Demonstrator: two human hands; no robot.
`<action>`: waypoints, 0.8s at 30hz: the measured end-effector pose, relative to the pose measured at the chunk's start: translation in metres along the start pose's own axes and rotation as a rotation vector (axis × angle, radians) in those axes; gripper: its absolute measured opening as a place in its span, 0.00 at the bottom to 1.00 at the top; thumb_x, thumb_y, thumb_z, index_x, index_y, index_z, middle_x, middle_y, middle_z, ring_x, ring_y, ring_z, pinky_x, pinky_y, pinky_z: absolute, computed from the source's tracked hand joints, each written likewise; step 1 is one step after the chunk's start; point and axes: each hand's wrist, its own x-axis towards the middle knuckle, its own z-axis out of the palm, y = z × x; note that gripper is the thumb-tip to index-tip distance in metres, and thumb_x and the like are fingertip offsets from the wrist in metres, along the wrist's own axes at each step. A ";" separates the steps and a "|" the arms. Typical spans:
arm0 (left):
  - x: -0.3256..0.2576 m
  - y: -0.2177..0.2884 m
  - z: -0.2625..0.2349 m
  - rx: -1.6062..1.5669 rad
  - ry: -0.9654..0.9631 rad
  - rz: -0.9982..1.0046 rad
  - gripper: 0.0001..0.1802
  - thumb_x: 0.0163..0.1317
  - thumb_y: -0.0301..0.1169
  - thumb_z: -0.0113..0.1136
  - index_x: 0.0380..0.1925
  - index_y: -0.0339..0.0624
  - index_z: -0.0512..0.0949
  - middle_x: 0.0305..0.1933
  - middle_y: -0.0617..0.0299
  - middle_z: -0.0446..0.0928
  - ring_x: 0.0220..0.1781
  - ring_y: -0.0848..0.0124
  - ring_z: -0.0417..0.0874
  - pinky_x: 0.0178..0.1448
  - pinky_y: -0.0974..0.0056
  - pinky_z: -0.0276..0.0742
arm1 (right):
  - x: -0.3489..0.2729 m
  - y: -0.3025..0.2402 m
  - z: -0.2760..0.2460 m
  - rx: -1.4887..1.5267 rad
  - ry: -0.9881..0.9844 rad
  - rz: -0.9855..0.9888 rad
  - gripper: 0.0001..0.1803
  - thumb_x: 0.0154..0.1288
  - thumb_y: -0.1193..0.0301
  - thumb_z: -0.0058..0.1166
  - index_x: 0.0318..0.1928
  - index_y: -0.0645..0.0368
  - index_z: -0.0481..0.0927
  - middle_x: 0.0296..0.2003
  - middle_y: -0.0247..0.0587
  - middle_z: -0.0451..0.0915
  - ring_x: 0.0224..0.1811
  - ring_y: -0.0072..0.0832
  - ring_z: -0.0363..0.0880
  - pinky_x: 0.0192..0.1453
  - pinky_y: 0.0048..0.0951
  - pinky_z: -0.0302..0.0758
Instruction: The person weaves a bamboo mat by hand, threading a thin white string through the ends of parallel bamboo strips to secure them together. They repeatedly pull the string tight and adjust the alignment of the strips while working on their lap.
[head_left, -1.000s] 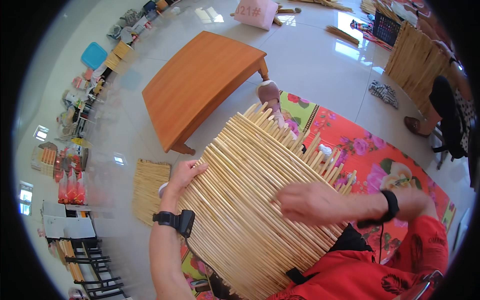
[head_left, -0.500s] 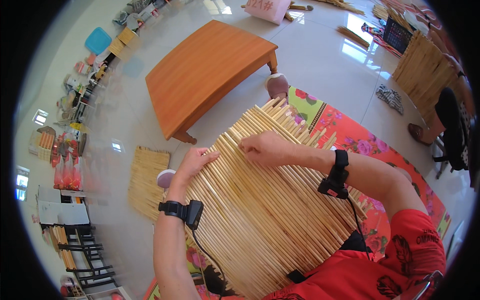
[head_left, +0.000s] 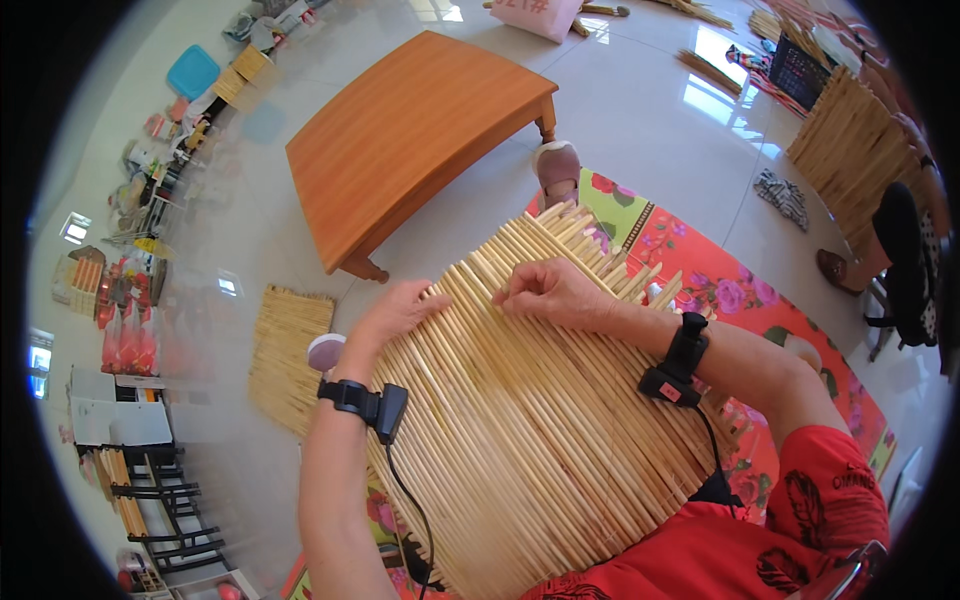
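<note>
Across the person's lap, the reed mat [head_left: 540,420] lies slanted over the flowered floor cloth [head_left: 740,290]. The right hand [head_left: 555,292] has slid from lower down to the far edge, fingers pinching a reed. The left hand [head_left: 395,315] stays flat beside it, fingers together, so work has shifted to the loose ends.

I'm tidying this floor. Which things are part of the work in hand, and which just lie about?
In use:
reed mat
left hand
right hand

Lying about:
low wooden table
small straw mat
floral floor mat
pink cushion
</note>
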 end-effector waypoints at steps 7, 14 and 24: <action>0.057 -0.035 0.016 -0.003 0.108 0.053 0.39 0.74 0.63 0.52 0.28 0.32 0.79 0.22 0.59 0.74 0.30 0.75 0.74 0.37 0.60 0.74 | 0.004 0.003 0.003 -0.251 0.021 -0.026 0.08 0.67 0.71 0.63 0.39 0.64 0.85 0.37 0.39 0.90 0.39 0.22 0.86 0.46 0.28 0.81; 0.080 0.006 0.026 -0.283 0.019 -0.080 0.29 0.70 0.54 0.66 0.20 0.40 0.78 0.22 0.74 0.73 0.24 0.81 0.68 0.28 0.66 0.66 | 0.001 -0.006 0.002 -0.288 0.021 0.001 0.07 0.68 0.72 0.63 0.40 0.64 0.85 0.38 0.37 0.89 0.39 0.19 0.83 0.46 0.26 0.80; 0.070 0.031 0.014 -0.239 0.001 -0.010 0.27 0.69 0.52 0.67 0.19 0.43 0.77 0.21 0.75 0.71 0.24 0.83 0.66 0.27 0.67 0.63 | -0.012 -0.026 0.007 -0.371 0.080 -0.076 0.09 0.65 0.69 0.64 0.40 0.61 0.86 0.32 0.43 0.89 0.35 0.31 0.88 0.43 0.33 0.82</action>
